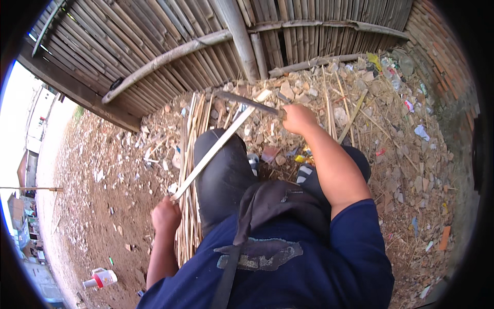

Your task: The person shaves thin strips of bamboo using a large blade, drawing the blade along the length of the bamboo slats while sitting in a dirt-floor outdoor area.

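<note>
Our left hand grips the lower end of a long pale bamboo strip (running toward upper centre); our right hand clasps a dark-bladed knife against its top.

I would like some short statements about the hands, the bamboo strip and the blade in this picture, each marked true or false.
1. The left hand grips the lower end of a long pale bamboo strip. True.
2. The right hand is empty. False: it holds a dark long-bladed knife by the handle.
3. The strip lies across the person's dark-trousered knee. True.
4. A bundle of thin bamboo strips lies on the ground to the person's right. False: it lies on the left, beside the left leg.
5. A bamboo fence stands ahead of the person. True.
</note>
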A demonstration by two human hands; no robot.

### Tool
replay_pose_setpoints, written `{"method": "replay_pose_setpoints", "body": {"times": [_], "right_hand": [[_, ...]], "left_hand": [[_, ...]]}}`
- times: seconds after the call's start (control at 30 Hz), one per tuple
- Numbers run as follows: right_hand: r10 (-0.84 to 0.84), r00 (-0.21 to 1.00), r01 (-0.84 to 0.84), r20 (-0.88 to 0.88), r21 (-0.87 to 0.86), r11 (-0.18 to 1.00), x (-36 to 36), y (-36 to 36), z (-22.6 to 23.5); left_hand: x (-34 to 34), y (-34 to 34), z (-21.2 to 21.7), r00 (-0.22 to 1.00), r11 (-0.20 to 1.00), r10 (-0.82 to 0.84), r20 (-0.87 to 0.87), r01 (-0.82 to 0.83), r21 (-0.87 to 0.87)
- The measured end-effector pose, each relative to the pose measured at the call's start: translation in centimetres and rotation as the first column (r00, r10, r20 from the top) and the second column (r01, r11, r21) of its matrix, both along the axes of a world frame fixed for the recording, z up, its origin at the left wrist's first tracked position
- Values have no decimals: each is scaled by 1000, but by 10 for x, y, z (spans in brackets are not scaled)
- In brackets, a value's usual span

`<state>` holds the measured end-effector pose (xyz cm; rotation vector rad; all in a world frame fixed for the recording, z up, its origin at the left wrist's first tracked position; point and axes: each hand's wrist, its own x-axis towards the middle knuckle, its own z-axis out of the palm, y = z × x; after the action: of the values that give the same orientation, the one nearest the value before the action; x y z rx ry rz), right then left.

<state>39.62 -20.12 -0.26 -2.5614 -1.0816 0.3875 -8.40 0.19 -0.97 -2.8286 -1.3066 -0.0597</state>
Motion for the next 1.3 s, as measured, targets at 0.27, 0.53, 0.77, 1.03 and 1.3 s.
{"method": "replay_pose_setpoints", "body": {"times": [0.27, 0.53, 0.77, 1.03, 1.3], "right_hand": [[86, 996, -91, 34, 170, 981, -51, -4, 55], [296, 921, -347, 252, 190, 918, -93, 9, 54], [-107, 994, 107, 13, 32, 994, -22, -10, 50], [171, 971, -209, 167, 247, 946, -61, -6, 63], [70, 990, -51, -122, 153, 987, -30, 5, 22]], "left_hand": [[-1, -6, 10, 997, 999, 17, -76, -20, -32], [7, -16, 4, 999, 998, -49, -2, 49, -39], [13, -1, 29, 996, 999, 9, -89, -12, -32], [12, -14, 10, 999, 999, -40, 3, 40, -23], [3, -12, -3, 996, 996, -85, 22, 85, -13]]}}
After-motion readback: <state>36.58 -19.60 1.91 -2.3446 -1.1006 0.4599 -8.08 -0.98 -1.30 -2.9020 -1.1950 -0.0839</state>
